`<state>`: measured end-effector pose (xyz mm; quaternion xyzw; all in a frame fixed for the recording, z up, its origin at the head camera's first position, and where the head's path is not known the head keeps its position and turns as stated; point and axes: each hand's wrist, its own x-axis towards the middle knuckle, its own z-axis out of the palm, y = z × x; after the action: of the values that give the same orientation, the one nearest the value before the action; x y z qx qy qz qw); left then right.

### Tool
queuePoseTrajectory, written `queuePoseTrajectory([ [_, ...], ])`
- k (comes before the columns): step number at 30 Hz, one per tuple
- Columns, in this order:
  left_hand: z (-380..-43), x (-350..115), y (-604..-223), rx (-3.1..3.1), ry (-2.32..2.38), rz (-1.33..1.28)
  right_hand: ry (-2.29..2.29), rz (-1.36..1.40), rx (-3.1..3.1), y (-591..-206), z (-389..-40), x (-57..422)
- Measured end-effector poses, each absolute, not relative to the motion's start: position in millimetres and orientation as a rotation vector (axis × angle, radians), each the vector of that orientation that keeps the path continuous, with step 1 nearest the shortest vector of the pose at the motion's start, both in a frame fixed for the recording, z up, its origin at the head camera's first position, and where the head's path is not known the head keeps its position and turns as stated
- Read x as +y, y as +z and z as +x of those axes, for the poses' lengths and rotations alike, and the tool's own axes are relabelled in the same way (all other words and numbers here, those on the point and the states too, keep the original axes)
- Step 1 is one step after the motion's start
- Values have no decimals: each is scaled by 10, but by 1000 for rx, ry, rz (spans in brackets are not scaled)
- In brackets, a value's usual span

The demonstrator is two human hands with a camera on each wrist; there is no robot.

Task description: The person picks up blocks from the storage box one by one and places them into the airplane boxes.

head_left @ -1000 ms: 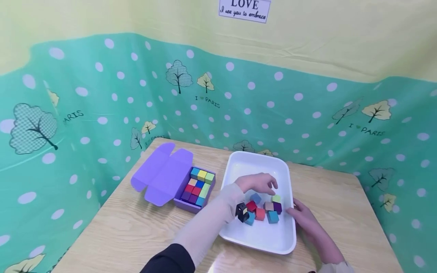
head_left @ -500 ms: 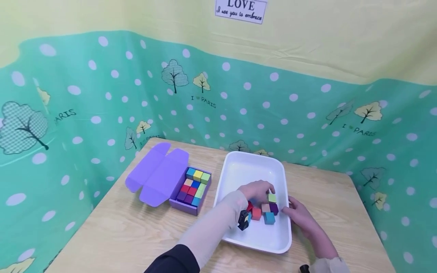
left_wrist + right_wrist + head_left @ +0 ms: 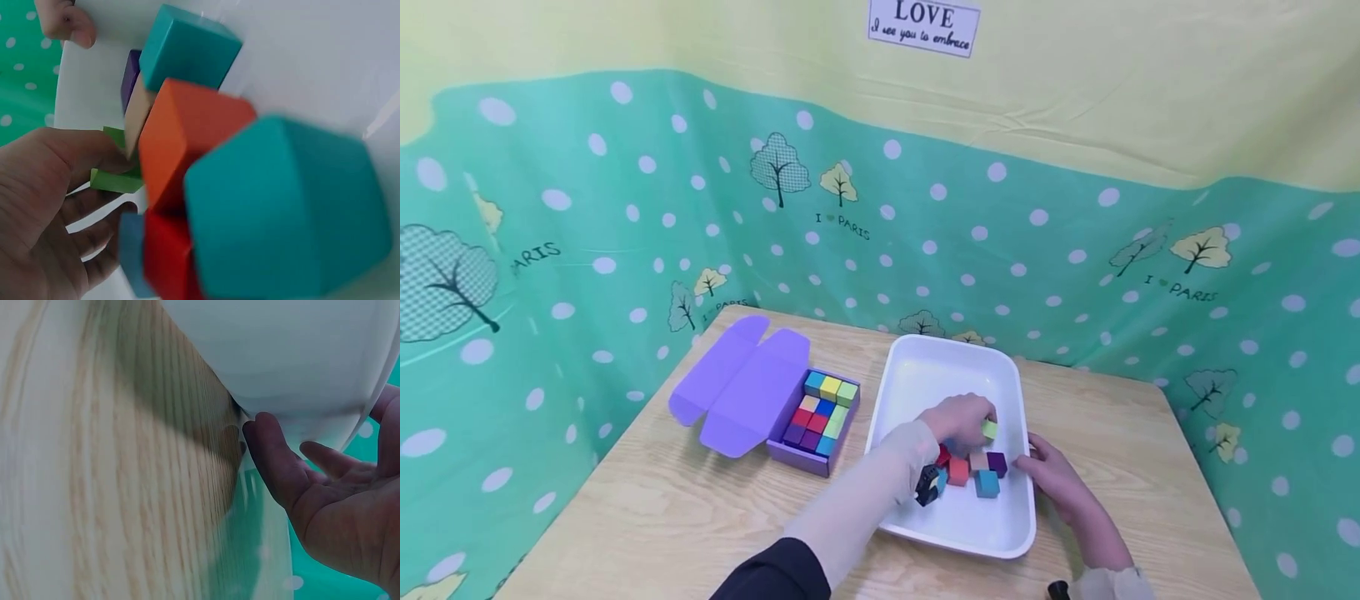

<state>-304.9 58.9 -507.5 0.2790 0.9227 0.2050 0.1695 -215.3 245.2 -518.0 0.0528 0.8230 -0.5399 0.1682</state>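
Note:
My left hand [image 3: 958, 419] reaches into the white tray [image 3: 955, 525] and pinches a light green block [image 3: 115, 181] between thumb and fingers. Close beside it are a tan block [image 3: 978, 461], a dark purple block [image 3: 997, 464], an orange block [image 3: 958, 472], a red block [image 3: 167, 253] and a teal block [image 3: 987, 484]. In the left wrist view a grey-blue block [image 3: 132, 250] lies near the fingertips, and another teal block [image 3: 281, 212] looms in front. My right hand [image 3: 1054, 475] holds the tray's right side, thumb at the rim, fingers [image 3: 272, 450] against the outer wall.
Left of the tray stands a purple box [image 3: 797, 457], its lid [image 3: 752, 387] folded back, with rows of coloured blocks inside. A wooden table [image 3: 700, 508] carries both. A patterned cloth [image 3: 880, 208] hangs behind the table and along its sides.
My left hand has lowered from above the blocks and taken hold of the light green one. The right hand stays at the tray's side. The head view has shifted slightly.

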Motion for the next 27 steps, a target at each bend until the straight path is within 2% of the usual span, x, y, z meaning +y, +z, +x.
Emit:
queuePoseTrajectory([
  [8, -3137, 211, -4722, 2629, 549, 977, -1534, 159, 2350, -5217, -2161, 2455],
  [16, -3107, -521, -4287, 2632, 605, 1079, -1572, 180, 2318, -5305, -2083, 2516],
  [27, -2900, -1706, -3974, 2641, 910, 914, -1552, 183, 2315, -5288, -2116, 2490],
])
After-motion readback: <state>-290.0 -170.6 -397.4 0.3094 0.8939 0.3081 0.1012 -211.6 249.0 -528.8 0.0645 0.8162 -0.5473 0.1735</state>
